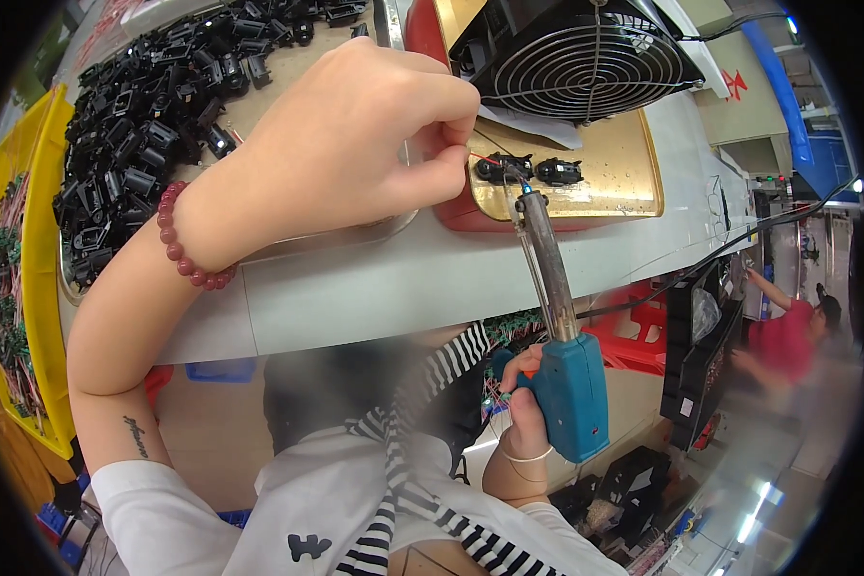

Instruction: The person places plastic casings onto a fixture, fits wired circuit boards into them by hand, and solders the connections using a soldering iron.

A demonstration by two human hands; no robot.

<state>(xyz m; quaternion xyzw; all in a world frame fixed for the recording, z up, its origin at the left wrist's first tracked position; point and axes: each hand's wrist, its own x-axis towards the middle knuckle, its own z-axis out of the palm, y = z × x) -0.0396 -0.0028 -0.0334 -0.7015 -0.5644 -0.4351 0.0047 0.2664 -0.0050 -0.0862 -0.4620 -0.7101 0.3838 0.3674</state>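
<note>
Smooth, pale grey bench (355, 298) spreads out around a gold metal plate with red sides (629, 182), your landmark here. Behind the plate stands a black fan with a ringed wire grille (595, 82); well to the right of the plate, a person in a red top (782, 336) sits or stands, partly blurred.

You appear to be at the joining step, heating a wire end against a small black moulded housing (492, 170) that lies on the left part of the plate. Your left hand (389, 130) is pinched narrow at the plate's left edge, fingertips closed on a thin red wire (485, 157). Your right hand (523, 403), in front of the plate, wraps the grip of a teal plastic pistol-shaped soldering tool (574, 394), its tip at the housing; actual contact is too small to confirm. The next move likely calls for a steady wire and a clean lift of the tip.

Textures differ: the plate is glossy and speckled, the tool's barrel is dull, stained metal, and the wire looks flexible. A second black housing (559, 172) sits just right of the first on the plate. Left of the plate rises a loose heap of angular black plastic parts (144, 144); farther left stands a yellow plastic bin (58, 384) of green-ended wires.
</note>
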